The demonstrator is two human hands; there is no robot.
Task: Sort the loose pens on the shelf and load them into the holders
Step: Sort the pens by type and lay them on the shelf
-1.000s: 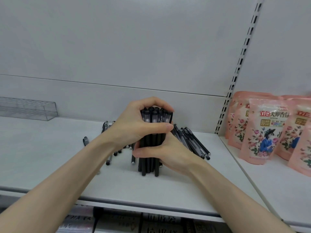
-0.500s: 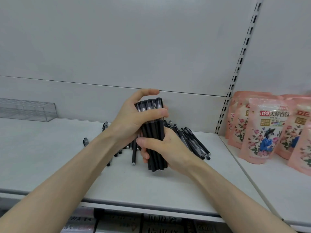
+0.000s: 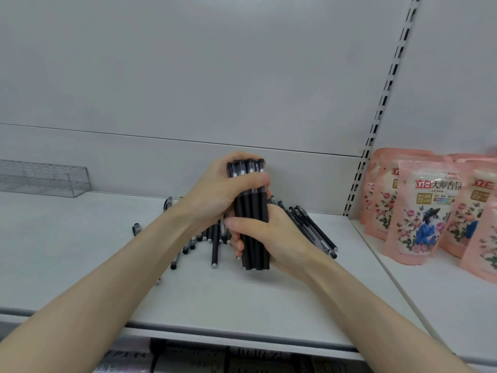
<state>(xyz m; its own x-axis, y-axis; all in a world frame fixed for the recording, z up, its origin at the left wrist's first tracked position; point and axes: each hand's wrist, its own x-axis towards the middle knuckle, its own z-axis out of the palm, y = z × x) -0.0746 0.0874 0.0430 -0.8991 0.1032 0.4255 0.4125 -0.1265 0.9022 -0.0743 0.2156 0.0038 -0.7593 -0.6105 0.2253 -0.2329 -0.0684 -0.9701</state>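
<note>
Both hands are hiding much of the bundle, so the pens in it cannot be counted, and whether its lower ends are touching the shelf is hard to tell. The left hand is gripping the bundle near the top, fingers curling over the caps and thumb crossing the front. The right hand is gripping it lower down, thumb lying across the barrels.

The bundle is standing nearly upright over the middle of the shelf. Its pens are black and slim, with paler bands showing just below the caps.

More loose pens are lying on the shelf behind the hands, partly hidden by the left wrist. Another group is fanning out to the right behind the right hand.

A clear holder is sitting at the back left, well apart from the pens and running off the left edge. Pink pouches are standing on the next shelf, the outer ones cut off at the right. Goods below the shelf are showing too blurred to read.
</note>
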